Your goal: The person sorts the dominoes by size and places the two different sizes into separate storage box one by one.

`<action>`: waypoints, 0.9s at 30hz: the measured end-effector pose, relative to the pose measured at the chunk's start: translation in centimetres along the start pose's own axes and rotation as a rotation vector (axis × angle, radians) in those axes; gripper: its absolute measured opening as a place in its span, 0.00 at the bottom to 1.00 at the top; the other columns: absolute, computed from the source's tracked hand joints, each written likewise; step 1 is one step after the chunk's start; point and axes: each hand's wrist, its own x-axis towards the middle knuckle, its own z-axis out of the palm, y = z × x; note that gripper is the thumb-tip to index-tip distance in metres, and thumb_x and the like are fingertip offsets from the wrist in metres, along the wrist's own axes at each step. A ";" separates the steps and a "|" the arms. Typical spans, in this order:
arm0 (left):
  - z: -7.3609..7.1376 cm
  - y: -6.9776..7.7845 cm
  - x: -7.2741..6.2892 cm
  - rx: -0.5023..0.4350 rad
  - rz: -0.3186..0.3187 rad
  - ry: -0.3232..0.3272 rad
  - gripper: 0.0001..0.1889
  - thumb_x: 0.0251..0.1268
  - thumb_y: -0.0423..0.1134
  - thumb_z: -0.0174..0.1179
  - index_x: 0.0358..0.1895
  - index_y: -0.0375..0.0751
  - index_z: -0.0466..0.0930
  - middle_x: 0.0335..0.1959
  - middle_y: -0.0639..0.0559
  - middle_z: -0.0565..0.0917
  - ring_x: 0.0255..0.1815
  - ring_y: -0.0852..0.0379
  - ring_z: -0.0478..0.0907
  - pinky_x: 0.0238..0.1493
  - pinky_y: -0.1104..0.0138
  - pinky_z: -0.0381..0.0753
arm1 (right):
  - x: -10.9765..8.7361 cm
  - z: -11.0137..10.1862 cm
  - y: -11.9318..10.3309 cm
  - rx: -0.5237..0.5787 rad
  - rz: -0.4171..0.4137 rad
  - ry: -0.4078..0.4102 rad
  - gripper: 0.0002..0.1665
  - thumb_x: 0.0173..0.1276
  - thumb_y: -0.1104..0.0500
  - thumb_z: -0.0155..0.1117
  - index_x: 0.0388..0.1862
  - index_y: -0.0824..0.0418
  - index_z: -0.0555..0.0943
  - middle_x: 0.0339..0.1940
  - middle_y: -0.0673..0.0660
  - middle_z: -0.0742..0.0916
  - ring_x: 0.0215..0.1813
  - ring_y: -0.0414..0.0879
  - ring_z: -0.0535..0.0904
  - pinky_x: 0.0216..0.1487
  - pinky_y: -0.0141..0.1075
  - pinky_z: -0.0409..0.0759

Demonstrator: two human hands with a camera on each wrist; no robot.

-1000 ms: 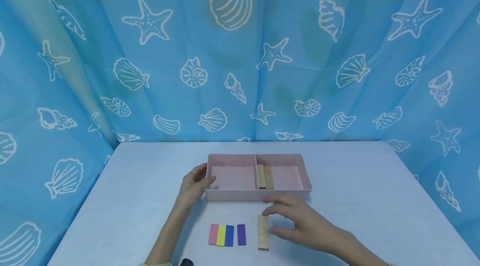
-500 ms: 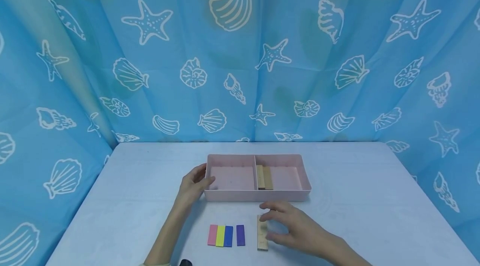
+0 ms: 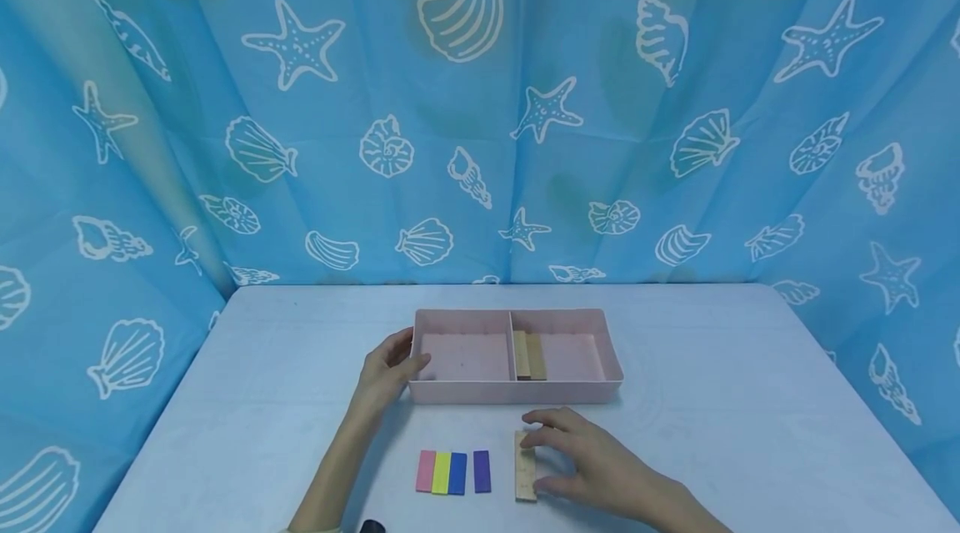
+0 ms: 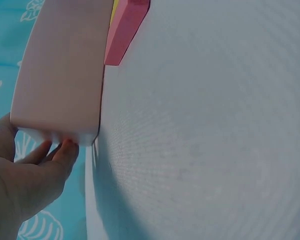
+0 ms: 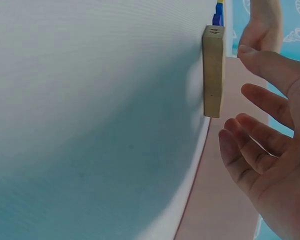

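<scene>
At the left end of a pink two-compartment box [image 3: 517, 391], my left hand [image 3: 384, 370] holds the wall, thumb over the rim and fingers outside. Two wooden blocks [image 3: 529, 355] stand side by side against the divider in the right compartment. Another wooden block [image 3: 525, 475] lies on the table in front of the box. My right hand [image 3: 596, 462] hovers over it with fingers spread and gently bent. In the right wrist view, a gap shows between the fingertips [image 5: 230, 142] and that wooden block [image 5: 213, 75].
Left of the loose wooden block lie small coloured blocks: pink [image 3: 425, 471], yellow [image 3: 441, 473] and blue [image 3: 457, 474] together, purple [image 3: 482, 471] slightly apart. A dark round-ended object [image 3: 372, 526] sits at the bottom edge. A blue shell-print curtain [image 3: 480, 183] surrounds the white table [image 3: 712, 383].
My right hand has moved left and a little nearer the person, its fingers now over the loose wooden block. The left hand and box stay in place.
</scene>
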 end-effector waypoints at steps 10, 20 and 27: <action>0.1 -0.1 0.1 0.005 -0.001 0.008 0.32 0.66 0.38 0.64 0.72 0.38 0.66 0.72 0.39 0.68 0.73 0.41 0.63 0.67 0.50 0.69 | -0.2 1.0 0.3 0.008 0.048 -0.050 0.27 0.60 0.37 0.70 0.57 0.42 0.79 0.68 0.49 0.75 0.69 0.51 0.71 0.66 0.52 0.72; 0.2 0.1 0.0 0.005 -0.015 0.003 0.31 0.66 0.38 0.63 0.72 0.38 0.66 0.72 0.39 0.68 0.73 0.40 0.63 0.67 0.50 0.68 | 0.0 1.4 0.0 0.066 0.091 -0.045 0.26 0.59 0.39 0.72 0.55 0.42 0.80 0.68 0.49 0.75 0.69 0.53 0.70 0.66 0.55 0.71; 0.1 0.1 -0.1 0.008 -0.014 0.003 0.32 0.66 0.39 0.64 0.72 0.38 0.66 0.72 0.39 0.68 0.73 0.40 0.63 0.67 0.50 0.68 | -0.3 1.6 0.2 0.067 0.042 -0.011 0.23 0.59 0.44 0.74 0.53 0.43 0.80 0.67 0.50 0.76 0.68 0.52 0.72 0.65 0.53 0.72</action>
